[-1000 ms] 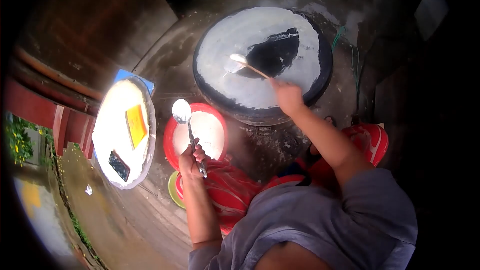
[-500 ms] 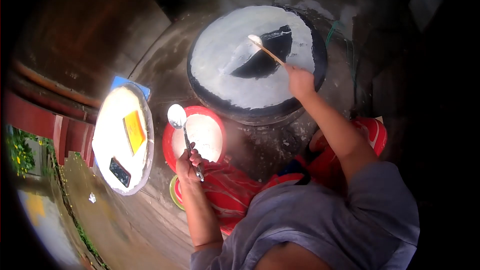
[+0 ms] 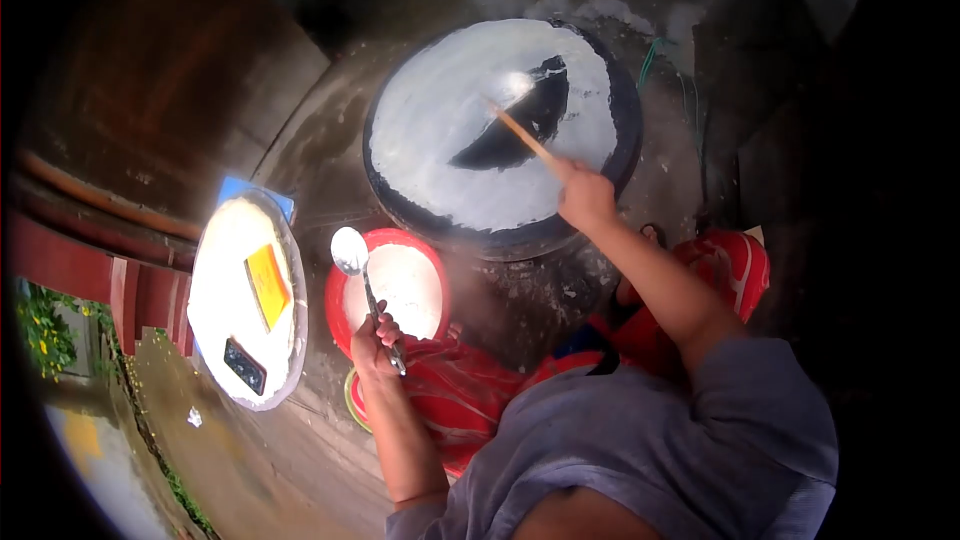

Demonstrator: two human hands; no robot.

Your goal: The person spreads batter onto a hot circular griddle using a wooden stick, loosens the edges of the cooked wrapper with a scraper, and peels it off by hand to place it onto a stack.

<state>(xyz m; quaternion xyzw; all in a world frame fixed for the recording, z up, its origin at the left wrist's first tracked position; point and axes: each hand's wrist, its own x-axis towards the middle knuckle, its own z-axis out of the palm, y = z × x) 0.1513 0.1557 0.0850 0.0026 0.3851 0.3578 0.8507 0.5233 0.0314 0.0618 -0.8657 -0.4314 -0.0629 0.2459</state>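
Fingers wrapped round its handle, my left hand (image 3: 378, 342) holds a metal ladle (image 3: 350, 252) upright, its whitish bowl beside a red basin (image 3: 335, 290) of white batter (image 3: 402, 290). My right hand (image 3: 587, 196) grips a wooden stick (image 3: 522, 132) that reaches over a large round black griddle (image 3: 627, 130). White batter (image 3: 430, 130) coats most of the griddle, with a dark bare patch (image 3: 510, 130) right of the middle. The stick's far end is blurred, near the patch's left edge. A bright white blob (image 3: 515, 87) lies close to it.
At the left stands a round tray (image 3: 297, 340) with a white surface, bearing a yellow-orange packet (image 3: 267, 285) and a black phone (image 3: 245, 365). A blue object (image 3: 232, 188) shows behind it. Red fabric (image 3: 450, 390) covers my legs. Green cord (image 3: 648, 62) lies beyond the griddle.
The stick in my right hand has swept over the griddle, and the white coating covers more of the dark patch on its left side. My left hand still holds the ladle. The view has shifted slightly.
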